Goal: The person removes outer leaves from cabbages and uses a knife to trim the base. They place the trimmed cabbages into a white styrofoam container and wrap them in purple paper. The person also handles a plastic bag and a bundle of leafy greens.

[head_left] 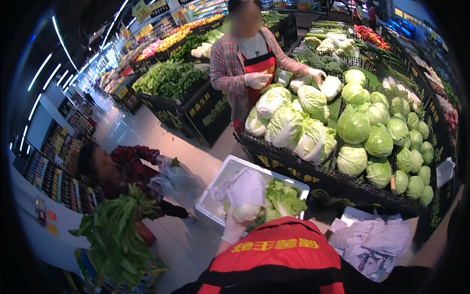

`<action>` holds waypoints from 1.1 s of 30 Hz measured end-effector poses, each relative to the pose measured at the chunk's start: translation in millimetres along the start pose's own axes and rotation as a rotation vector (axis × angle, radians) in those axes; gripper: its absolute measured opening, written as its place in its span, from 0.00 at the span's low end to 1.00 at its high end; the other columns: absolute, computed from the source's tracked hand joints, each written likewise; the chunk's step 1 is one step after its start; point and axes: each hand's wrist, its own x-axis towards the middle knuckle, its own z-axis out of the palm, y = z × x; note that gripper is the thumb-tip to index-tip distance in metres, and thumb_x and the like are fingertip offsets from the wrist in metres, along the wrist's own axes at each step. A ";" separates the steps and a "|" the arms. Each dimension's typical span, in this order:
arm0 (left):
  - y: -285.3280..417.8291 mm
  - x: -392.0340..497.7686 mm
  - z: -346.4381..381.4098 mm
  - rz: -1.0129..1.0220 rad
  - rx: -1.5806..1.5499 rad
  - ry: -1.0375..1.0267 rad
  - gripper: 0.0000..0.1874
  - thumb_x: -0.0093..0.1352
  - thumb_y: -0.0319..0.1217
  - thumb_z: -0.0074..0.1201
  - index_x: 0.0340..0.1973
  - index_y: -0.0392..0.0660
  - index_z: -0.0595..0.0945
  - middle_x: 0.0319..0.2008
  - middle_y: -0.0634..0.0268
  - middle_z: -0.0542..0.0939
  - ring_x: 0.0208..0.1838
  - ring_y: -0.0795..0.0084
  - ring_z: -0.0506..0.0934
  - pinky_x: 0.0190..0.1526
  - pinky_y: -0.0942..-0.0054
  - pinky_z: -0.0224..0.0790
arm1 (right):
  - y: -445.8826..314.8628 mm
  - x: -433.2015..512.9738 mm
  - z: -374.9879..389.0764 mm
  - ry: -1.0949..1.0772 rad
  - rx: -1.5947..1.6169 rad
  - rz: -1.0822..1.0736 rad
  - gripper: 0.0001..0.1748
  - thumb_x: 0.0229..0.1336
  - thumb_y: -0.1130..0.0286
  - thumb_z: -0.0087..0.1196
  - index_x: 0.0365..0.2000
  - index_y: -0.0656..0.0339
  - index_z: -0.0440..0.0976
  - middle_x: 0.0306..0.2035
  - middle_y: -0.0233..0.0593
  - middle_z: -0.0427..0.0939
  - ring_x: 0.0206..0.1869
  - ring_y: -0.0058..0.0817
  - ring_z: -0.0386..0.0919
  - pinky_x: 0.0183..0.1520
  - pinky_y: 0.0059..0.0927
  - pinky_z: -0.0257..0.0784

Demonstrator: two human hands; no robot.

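My left hand [234,226], in a white glove, grips the base of a napa cabbage [246,212]. Purplish-white paper [245,185] covers most of that cabbage. It is held over a white foam box [212,198], where loose leafy greens [282,198] lie on the right side. My right hand is out of view; a dark sleeve shows at the lower right. Near that sleeve, crumpled sheets of the same pale paper [371,239] fill a white container [354,215].
Ahead stands a black display crate [290,161] with napa cabbages [284,125] and round green cabbages [354,125]. Across it a gloved co-worker [246,62] touches a napa cabbage. At left, a person [128,165] holds a plastic bag [176,180] beside a bunch of leafy greens [114,235].
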 end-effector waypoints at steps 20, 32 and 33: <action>-24.1 -41.5 53.0 0.316 0.176 0.067 0.24 0.72 0.44 0.57 0.58 0.44 0.73 0.48 0.65 0.81 0.48 0.71 0.81 0.49 0.68 0.76 | -316.0 -184.1 306.2 -0.612 1.742 -0.051 0.52 0.55 0.71 0.62 0.72 0.64 0.42 0.74 0.51 0.48 0.75 0.38 0.48 0.74 0.35 0.44; -27.4 -46.2 39.5 0.215 0.082 -0.035 0.26 0.71 0.45 0.57 0.59 0.43 0.72 0.51 0.63 0.80 0.51 0.70 0.80 0.54 0.67 0.75 | -303.9 -164.9 332.7 -0.521 1.959 0.250 0.37 0.60 0.66 0.61 0.65 0.64 0.59 0.55 0.37 0.73 0.55 0.24 0.70 0.59 0.30 0.64; -28.4 -42.2 31.7 0.173 0.059 -0.070 0.28 0.71 0.46 0.56 0.60 0.42 0.71 0.51 0.62 0.80 0.52 0.69 0.80 0.54 0.66 0.75 | -299.4 -162.3 332.5 -0.598 1.993 0.292 0.37 0.59 0.67 0.62 0.65 0.64 0.60 0.55 0.36 0.73 0.52 0.22 0.70 0.55 0.27 0.65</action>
